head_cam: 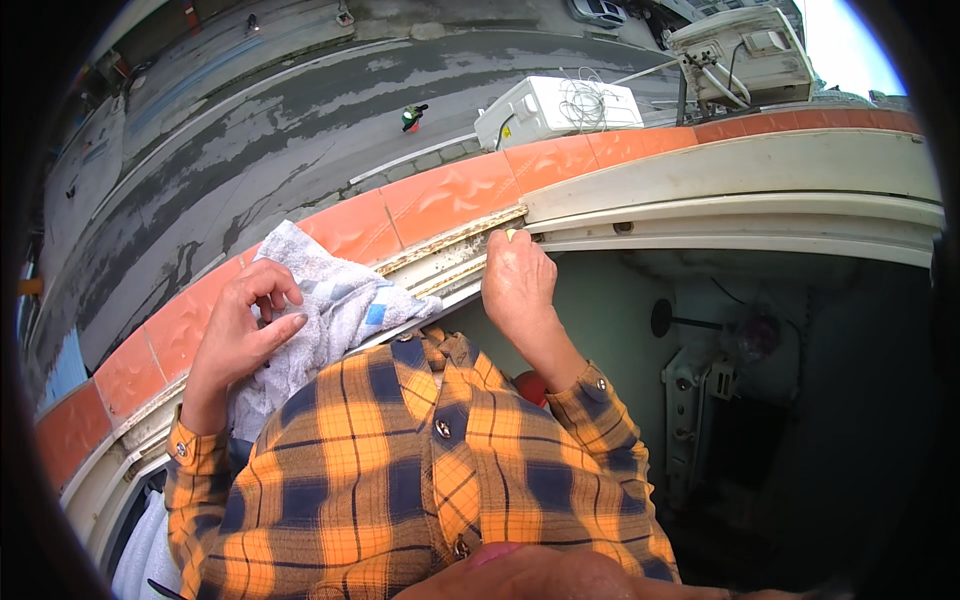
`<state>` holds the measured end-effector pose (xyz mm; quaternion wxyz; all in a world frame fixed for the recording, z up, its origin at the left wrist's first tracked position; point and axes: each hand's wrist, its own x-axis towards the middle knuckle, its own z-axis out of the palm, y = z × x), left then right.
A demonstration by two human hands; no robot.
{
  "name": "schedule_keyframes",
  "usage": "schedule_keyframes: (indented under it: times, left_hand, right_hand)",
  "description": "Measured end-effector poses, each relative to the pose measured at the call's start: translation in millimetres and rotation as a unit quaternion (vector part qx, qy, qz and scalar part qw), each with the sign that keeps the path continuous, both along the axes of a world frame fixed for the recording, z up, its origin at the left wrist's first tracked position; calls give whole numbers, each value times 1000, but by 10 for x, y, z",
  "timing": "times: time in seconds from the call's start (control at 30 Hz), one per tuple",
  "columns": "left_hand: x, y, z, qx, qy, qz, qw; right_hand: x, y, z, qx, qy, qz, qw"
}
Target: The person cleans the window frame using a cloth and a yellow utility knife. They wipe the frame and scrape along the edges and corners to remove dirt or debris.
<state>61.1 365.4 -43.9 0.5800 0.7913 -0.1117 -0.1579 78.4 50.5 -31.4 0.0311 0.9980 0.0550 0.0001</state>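
Observation:
My right hand (519, 279) is closed around a small yellow thing (511, 234), mostly hidden by the fingers, at the dirty window track (457, 259) beside the window frame's end. To the left, my left hand (259, 311) has its fingers curled and apart, over or beside a light terry towel (322, 289) with blue patches. The towel drapes across the track and the orange tiled sill (352, 229). Whether the left fingertips touch it is hard to tell.
A white air-conditioner outdoor unit (551, 109) and another weathered unit (742, 56) stand beyond the sill. Far below, a person (412, 117) is on the street. The window frame (735, 184) runs right. Another pale cloth (146, 551) hangs at lower left.

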Motion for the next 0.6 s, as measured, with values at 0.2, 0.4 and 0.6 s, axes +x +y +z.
schedule_keyframes:
  times: [0.2, 0.4, 0.6]
  left_hand:
    - [33, -98, 110, 77, -97, -22, 992]
    - [180, -508, -18, 135, -200, -144, 960]
    - [679, -802, 48, 191, -264, -243, 914]
  right_hand:
    - [-288, 53, 342, 160, 35, 66, 984]
    - [-525, 1, 597, 355, 44, 72, 931]
    - [-452, 125, 889, 413, 118, 104, 897]
